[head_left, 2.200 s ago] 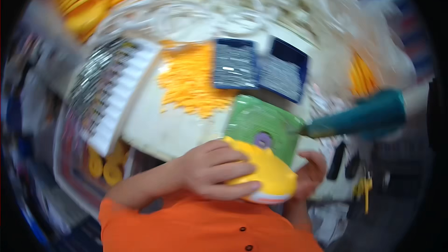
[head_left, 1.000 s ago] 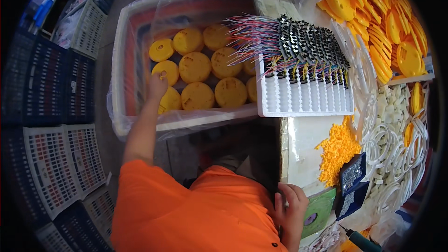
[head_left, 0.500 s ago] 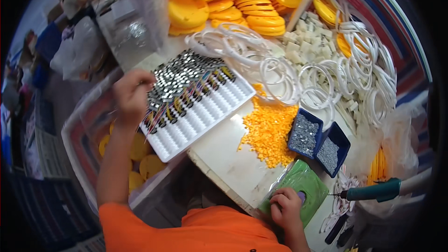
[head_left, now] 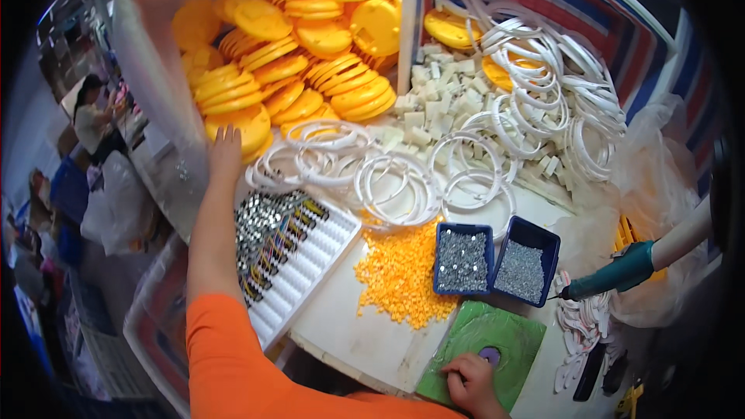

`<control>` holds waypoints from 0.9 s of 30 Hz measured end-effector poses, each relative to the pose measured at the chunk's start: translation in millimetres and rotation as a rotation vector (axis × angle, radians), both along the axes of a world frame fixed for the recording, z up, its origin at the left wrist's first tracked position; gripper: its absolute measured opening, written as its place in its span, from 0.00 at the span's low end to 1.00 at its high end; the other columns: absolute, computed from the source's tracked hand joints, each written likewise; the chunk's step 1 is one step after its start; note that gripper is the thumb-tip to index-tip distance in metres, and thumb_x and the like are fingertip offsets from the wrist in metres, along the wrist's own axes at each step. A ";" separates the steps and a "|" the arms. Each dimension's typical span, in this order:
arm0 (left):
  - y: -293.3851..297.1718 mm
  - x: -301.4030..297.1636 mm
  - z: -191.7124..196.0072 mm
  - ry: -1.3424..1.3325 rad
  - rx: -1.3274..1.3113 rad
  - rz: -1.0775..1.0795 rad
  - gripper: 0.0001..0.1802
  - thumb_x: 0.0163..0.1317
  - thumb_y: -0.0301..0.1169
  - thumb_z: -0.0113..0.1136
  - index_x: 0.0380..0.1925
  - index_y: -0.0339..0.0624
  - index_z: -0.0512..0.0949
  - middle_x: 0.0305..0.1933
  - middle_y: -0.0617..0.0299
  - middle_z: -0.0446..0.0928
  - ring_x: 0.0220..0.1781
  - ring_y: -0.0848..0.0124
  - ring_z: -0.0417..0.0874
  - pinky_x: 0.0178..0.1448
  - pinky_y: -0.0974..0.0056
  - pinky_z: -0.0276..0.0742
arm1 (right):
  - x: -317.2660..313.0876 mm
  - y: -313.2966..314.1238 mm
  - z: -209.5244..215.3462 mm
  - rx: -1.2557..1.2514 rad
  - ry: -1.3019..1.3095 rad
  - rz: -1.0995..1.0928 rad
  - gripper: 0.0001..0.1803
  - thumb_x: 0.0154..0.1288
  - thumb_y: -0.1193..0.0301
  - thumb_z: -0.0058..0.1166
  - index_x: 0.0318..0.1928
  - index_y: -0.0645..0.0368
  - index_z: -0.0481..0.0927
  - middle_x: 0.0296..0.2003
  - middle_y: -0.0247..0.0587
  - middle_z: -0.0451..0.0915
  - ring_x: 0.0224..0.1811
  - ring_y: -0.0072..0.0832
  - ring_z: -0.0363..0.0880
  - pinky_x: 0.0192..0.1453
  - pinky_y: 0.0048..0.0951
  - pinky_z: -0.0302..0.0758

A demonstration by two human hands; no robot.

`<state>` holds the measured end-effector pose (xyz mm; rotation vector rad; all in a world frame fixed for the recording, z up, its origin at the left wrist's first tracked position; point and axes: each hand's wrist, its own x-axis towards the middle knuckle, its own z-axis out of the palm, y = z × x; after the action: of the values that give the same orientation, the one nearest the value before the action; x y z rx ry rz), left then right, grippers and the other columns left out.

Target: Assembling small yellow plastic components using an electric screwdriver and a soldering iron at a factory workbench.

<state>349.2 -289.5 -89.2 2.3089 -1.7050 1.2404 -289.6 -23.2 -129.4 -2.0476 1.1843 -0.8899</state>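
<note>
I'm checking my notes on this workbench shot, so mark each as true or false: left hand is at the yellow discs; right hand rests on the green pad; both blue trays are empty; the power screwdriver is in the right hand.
1. The left hand is at the yellow discs. True.
2. The right hand rests on the green pad. True.
3. Both blue trays are empty. False: both hold small silvery parts.
4. The power screwdriver is in the right hand. False: it hangs apart, at the right.

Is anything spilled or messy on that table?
Yes. Small orange bits lie in a loose heap on the bare white table, not in a tray like the screws in the two blue trays beside them. White rings sprawl tangled too.
</note>
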 end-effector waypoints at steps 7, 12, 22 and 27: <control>-22.8 -12.0 117.9 0.125 0.032 -0.172 0.18 0.65 0.32 0.62 0.55 0.46 0.81 0.52 0.51 0.86 0.51 0.56 0.88 0.54 0.51 0.83 | 2.3 0.8 8.5 0.041 -0.035 0.008 0.06 0.54 0.80 0.58 0.30 0.57 0.85 0.27 0.43 0.84 0.30 0.41 0.85 0.35 0.38 0.80; -12.8 -53.4 201.9 0.219 -0.448 -0.478 0.15 0.74 0.35 0.58 0.54 0.42 0.82 0.48 0.49 0.86 0.47 0.53 0.88 0.50 0.54 0.83 | -0.2 2.2 4.1 -0.003 -0.035 0.018 0.06 0.53 0.81 0.57 0.29 0.59 0.84 0.27 0.44 0.85 0.29 0.41 0.84 0.34 0.38 0.78; 92.0 -353.7 124.1 0.656 0.556 -1.183 0.14 0.62 0.25 0.60 0.48 0.46 0.82 0.41 0.57 0.83 0.45 0.55 0.86 0.47 0.55 0.81 | -26.1 9.6 -0.2 0.574 -0.629 -0.215 0.19 0.67 0.76 0.54 0.58 0.63 0.80 0.36 0.38 0.82 0.36 0.28 0.81 0.42 0.29 0.77; 150.4 -478.1 35.5 0.766 1.061 -1.448 0.12 0.66 0.33 0.61 0.48 0.43 0.79 0.42 0.55 0.83 0.45 0.53 0.87 0.44 0.51 0.83 | -51.5 20.8 29.7 0.426 -0.332 -0.169 0.28 0.71 0.71 0.56 0.68 0.67 0.71 0.47 0.39 0.81 0.48 0.21 0.79 0.54 0.24 0.76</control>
<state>-128.9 -139.1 -53.8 0.6271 -2.7772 -0.7950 -341.1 -2.4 -99.7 -1.4176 1.2453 -0.9203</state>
